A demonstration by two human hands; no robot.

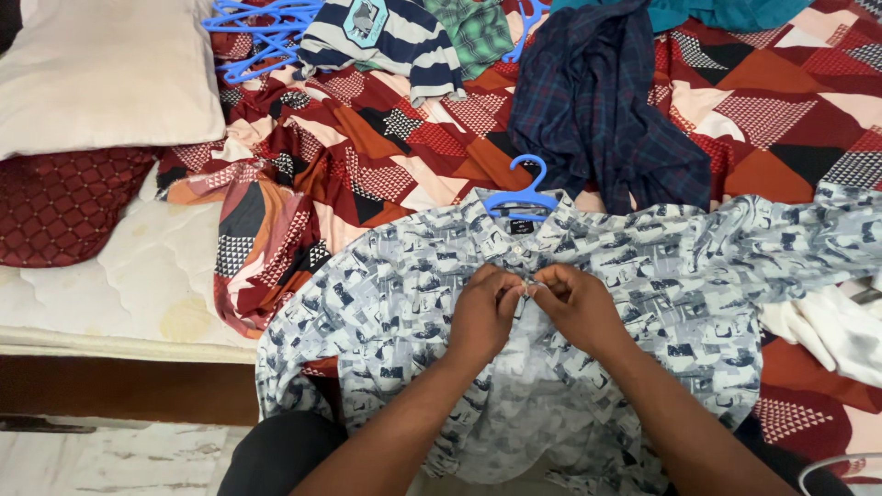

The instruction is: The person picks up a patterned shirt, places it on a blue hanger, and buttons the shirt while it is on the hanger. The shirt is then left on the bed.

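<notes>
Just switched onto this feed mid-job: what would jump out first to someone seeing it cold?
The two hands, left hand and right hand, meet at the front placket of a grey-blue patterned shirt spread low in the middle, on a blue hanger whose hook pokes out at the collar. Under it lies a loud red geometric bedsheet, with a dark plaid shirt just above and a heap of blue hangers at top left.

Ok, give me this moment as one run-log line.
left hand: pinching shirt placket | right hand: pinching placket opposite | patterned grey shirt: flat on bed, on blue hanger | dark plaid shirt: beyond it
</notes>
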